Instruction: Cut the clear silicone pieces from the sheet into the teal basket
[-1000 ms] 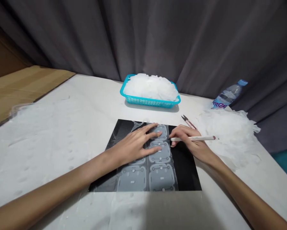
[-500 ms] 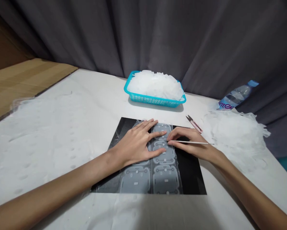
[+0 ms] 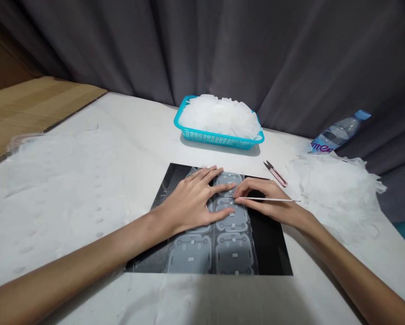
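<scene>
A translucent moulded sheet (image 3: 222, 243) with rows of rounded rectangular parts lies on a black mat (image 3: 270, 243) in front of me. My left hand (image 3: 192, 201) presses flat on the sheet, fingers spread. My right hand (image 3: 266, 203) pinches a thin white stick tool (image 3: 273, 199), its tip touching the sheet between two parts near my left fingertips.
A turquoise basket (image 3: 219, 137) heaped with clear parts stands behind the mat. Small pink snips (image 3: 275, 173) lie to its right. A pile of clear scrap film (image 3: 337, 189) and a lying water bottle (image 3: 339, 135) are at the right. Cardboard (image 3: 29, 108) lies at the far left.
My right hand turned the stick tool from a broad side view to a thin one and brought its tip to the sheet. The view shifted slightly; my left hand stayed pressed down.
</scene>
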Demonstrator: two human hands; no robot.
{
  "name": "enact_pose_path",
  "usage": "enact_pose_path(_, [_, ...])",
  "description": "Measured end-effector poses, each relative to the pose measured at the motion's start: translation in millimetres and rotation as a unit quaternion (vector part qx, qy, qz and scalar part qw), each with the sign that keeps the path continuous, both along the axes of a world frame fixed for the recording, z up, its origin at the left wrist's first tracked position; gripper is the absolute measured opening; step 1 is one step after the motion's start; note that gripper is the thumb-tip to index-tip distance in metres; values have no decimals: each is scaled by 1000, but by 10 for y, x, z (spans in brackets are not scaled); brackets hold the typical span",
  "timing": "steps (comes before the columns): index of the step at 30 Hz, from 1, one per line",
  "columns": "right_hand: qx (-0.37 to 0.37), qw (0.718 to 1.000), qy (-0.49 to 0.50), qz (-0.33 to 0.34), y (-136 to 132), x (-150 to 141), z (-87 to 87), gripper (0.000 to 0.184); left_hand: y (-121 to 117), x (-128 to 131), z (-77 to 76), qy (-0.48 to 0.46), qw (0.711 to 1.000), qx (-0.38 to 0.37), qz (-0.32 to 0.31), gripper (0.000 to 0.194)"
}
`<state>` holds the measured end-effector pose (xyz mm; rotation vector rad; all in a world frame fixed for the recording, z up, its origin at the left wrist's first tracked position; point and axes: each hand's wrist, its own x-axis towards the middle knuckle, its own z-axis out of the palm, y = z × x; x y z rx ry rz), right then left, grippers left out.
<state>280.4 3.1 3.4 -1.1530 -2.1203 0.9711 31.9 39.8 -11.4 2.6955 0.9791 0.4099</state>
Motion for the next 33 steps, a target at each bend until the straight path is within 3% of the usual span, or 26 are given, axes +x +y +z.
enact_pose_path(9, [133,986,-74,63,-138,20,21,14,10,-3,-3,13,1000,-10,12,65])
enact_pose_path(16, [104,994,-23,-32,-219,152,-64,6,18,-8,8,19,1000,-4,9,63])
enact_pose_path(23, [149,989,-25,1,-203,22,-116,7,31,-16,8,21,1000,0,12,61])
enact_pose_path(29, [305,943,-121,54,-138,8,-208,13,58,-24,-38,11,1000,7,-5,62])
enact_pose_path(33, [344,921,-173,59,-74,4,-300,19,78,-27,-86,-3,1000,10,-18,63])
